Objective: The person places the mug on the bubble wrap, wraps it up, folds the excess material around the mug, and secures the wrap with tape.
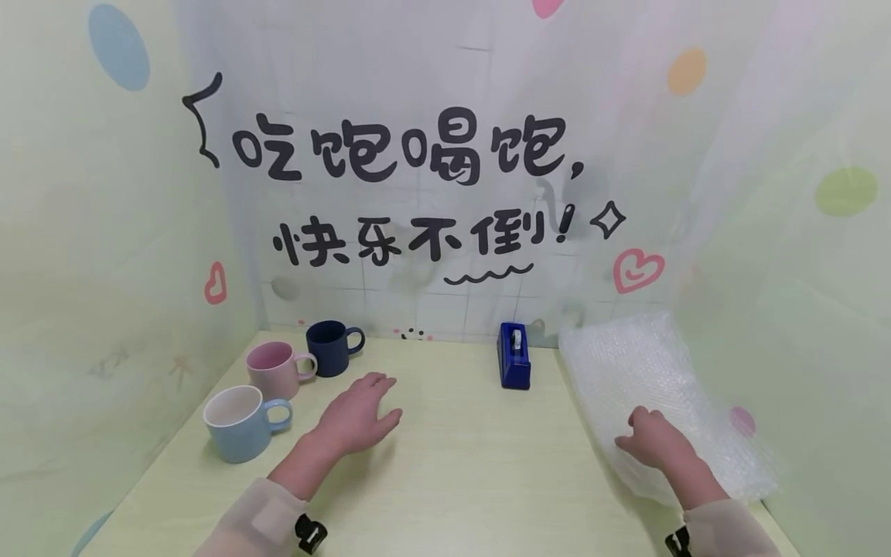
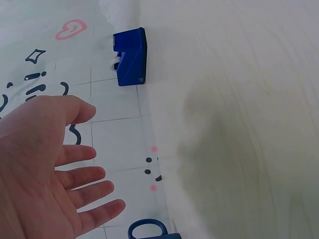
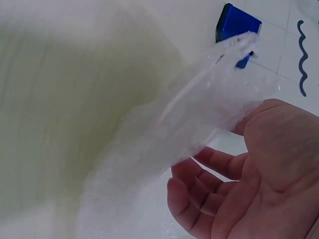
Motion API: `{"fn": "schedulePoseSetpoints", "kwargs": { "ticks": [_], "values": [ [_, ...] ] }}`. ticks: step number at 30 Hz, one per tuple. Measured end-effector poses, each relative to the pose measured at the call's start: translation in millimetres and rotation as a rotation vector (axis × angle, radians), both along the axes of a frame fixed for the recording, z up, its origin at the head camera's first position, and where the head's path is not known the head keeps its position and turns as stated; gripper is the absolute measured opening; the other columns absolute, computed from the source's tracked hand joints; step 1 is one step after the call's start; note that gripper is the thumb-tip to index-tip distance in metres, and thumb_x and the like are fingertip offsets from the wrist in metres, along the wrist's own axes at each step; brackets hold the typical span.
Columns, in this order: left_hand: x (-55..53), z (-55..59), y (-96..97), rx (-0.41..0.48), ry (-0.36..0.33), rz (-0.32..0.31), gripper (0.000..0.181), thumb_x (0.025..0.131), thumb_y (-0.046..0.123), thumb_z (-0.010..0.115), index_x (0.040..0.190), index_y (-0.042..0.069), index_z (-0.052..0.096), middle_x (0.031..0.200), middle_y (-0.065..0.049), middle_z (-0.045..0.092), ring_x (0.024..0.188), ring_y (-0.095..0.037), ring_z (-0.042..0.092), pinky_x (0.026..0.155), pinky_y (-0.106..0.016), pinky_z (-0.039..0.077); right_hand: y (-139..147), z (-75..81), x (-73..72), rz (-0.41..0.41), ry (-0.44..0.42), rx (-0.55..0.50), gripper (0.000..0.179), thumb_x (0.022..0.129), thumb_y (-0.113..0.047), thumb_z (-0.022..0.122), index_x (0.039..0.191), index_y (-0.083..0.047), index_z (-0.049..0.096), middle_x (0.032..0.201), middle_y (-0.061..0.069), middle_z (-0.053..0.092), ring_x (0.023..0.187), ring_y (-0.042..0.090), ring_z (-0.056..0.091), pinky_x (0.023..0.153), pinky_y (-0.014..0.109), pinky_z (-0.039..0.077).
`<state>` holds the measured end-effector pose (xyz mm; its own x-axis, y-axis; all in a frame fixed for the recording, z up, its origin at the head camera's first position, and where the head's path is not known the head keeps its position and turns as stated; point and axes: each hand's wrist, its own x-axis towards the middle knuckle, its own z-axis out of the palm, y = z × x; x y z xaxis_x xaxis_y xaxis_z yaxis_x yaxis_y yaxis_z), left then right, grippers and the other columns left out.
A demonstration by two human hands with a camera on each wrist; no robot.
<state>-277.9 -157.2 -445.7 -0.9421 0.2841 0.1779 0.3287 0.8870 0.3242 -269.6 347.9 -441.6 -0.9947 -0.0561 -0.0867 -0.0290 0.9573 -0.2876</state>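
I have the left hand (image 1: 355, 418) spread wide, holding nothing, above the surface (image 1: 473, 480) near a light blue mug (image 1: 240, 435). The right hand (image 1: 657, 441) is loosely curled at the bubble wrap (image 1: 633, 360), on the right side; I cannot tell whether it grips. I judge this as reaching for the wrap; next calls for a secure pinch.

Translucent bubble wrap (image 1: 636, 363): slightly rumpled, unrolled sheet, spread along right side of pale table (image 1: 459, 464).
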Motion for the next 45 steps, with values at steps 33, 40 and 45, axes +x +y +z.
{"fn": "schedulePoseSetpoints", "kwargs": {
  "ticks": [33, 40, 45],
  "values": [
    [3.4, -12.6, -8.0, 0.028, -0.006, 0.016, 0.046, 0.105, 0.031, 0.069, 0.140, 0.002, 0.070, 0.154, -0.024, 0.060, 0.143, -0.044, 0.059, 0.114, -0.061, 0.054, -9.6, -17.0, 23.7, -0.131, 0.509, 0.007, 0.011, 0.095, -0.012, 0.060, 0.085, -0.007, 0.059, 0.085, 0.010, 0.059, 0.056, 0.019, 0.048, 0.046, 0.036, 0.036],
    [1.3, -9.1, -13.9, 0.051, 0.009, 0.016, 0.045, 0.105, 0.031, 0.068, 0.138, 0.001, 0.071, 0.154, -0.025, 0.060, 0.143, -0.045, 0.058, 0.115, -0.061, 0.053, -31.1, -12.3, 20.3, 0.046, 0.946, -0.007, 0.018, 0.084, 0.005, 0.069, 0.076, -0.007, 0.059, 0.077, 0.009, 0.057, 0.052, 0.015, 0.046, 0.043, 0.034, 0.036],
    [-0.1, -6.2, -17.7, 0.070, 0.013, 0.019, 0.044, 0.106, 0.030, 0.067, 0.139, 0.001, 0.070, 0.155, -0.026, 0.059, 0.145, -0.046, 0.057, 0.116, -0.062, 0.052, -51.6, -6.6, 17.6, 0.235, 1.135, 0.024, 0.014, 0.079, 0.009, 0.070, 0.079, -0.003, 0.062, 0.075, 0.008, 0.057, 0.051, 0.014, 0.049, 0.040, 0.032, 0.040]
  ]
}}
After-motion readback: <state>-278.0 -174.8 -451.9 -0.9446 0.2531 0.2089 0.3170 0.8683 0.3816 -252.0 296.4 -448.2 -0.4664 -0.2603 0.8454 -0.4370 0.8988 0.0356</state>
